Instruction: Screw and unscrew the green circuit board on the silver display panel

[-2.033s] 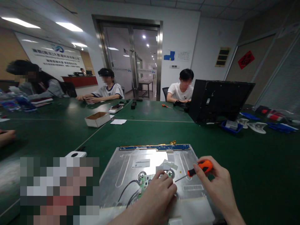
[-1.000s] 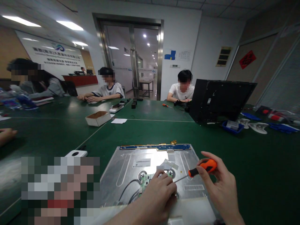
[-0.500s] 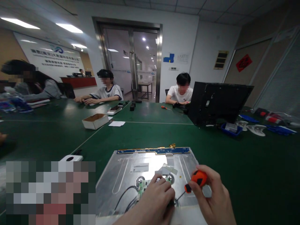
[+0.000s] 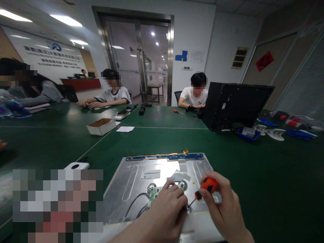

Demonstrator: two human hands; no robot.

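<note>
The right hand has its fingers closed around the handle of an orange-and-black screwdriver, whose shaft slants down and to the left. The tip ends beside the left hand, close to a round metal mount; whether it touches anything is hidden. The left hand lies over a green circuit board with its fingers bent, and I cannot tell whether they grip something underneath. The board sits on a flat metal panel, which rests on the green counter right in front of the person and carries a blue circuit strip along its far edge.

Farther off to the left stands an open white box, its brown inside partly visible, with a white paper near it. On the right, a blue tray holds a grey block, just beside a large black casing.
</note>
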